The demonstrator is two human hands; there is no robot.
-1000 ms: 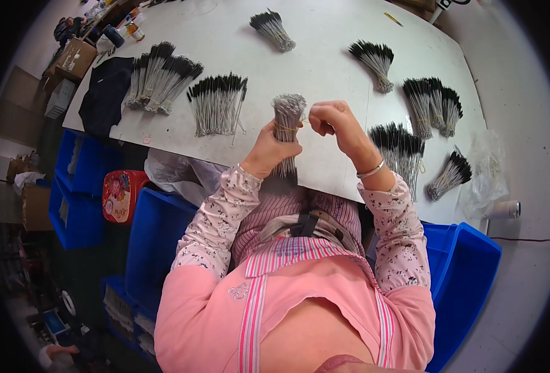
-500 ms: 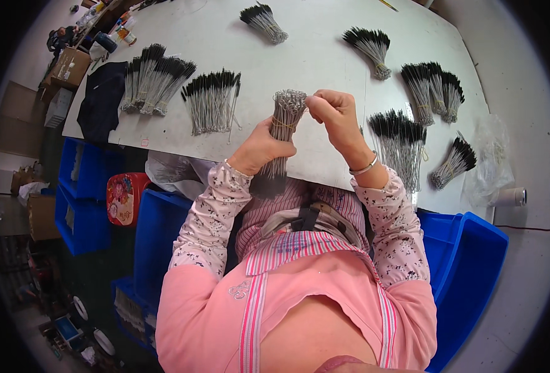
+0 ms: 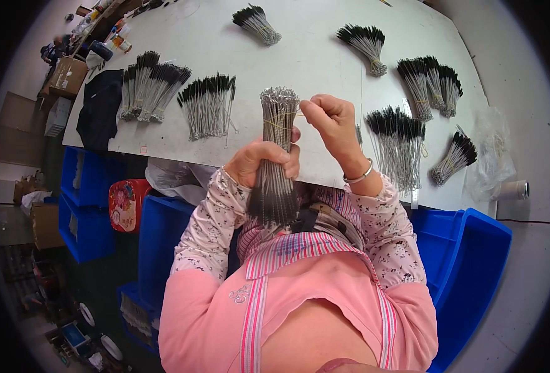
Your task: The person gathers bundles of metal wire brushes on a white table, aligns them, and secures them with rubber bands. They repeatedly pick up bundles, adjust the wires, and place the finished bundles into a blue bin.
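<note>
Over the near edge of the white table [image 3: 312,68], the left hand [image 3: 259,161] has its fingers and thumb clamped round the middle of a bundle of wire brushes [image 3: 279,133]. The bundle stands nearly upright in view: its looped wire ends rise above the fingers, toward the table's far edge, and its black bristles come out below them, past the near edge and over the lap. The right hand [image 3: 332,121] is just right of the looped ends, fingers curled together and pinching a yellow rubber band [image 3: 285,117], which circles the wires above the left hand and stretches across to the right fingertips.

Toward the table's left edge lie a dark cloth [image 3: 99,109], a cluster of brush bundles [image 3: 153,90] and a row of loose brushes [image 3: 206,112]. One tied bundle [image 3: 257,25] lies toward the far edge. Near the right edge are three bundles side by side [image 3: 429,87]; a spread of brushes [image 3: 396,146] reaches to the near edge, beside the right forearm.
</note>
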